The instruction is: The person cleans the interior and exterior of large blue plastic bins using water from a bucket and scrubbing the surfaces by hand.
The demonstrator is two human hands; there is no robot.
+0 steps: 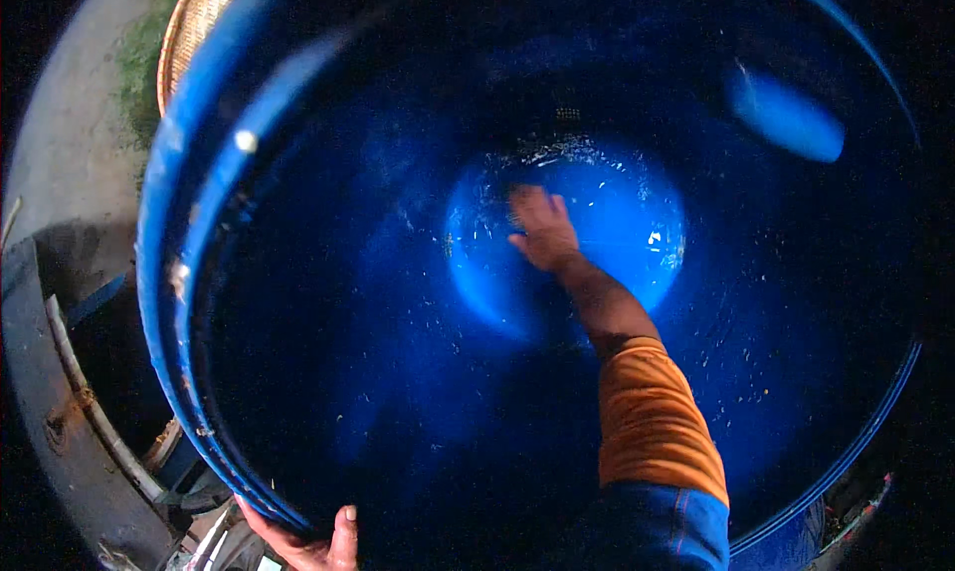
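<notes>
- Barrel [199,302]: big blue plastic drum, mouth towards the camera, fills most of the view.
- Right hand [542,228]: deep inside, fingers spread flat on the lit bottom [617,223], clamped on nothing.
- Left hand [318,541]: wrapped over the rim at the lower left, gripping it.
- Handling: looks stiff, bulky, fairly light when empty; smooth wet-looking wall, likely slippery. Rim is the best hold.
- Room: woven basket [194,24] just beyond the upper-left rim, grey curved metal edge [60,412] close on the left. Tight there.

Left hand [313,543] cut off by lower edge; barrel [189,273] rim partly out of frame.
</notes>
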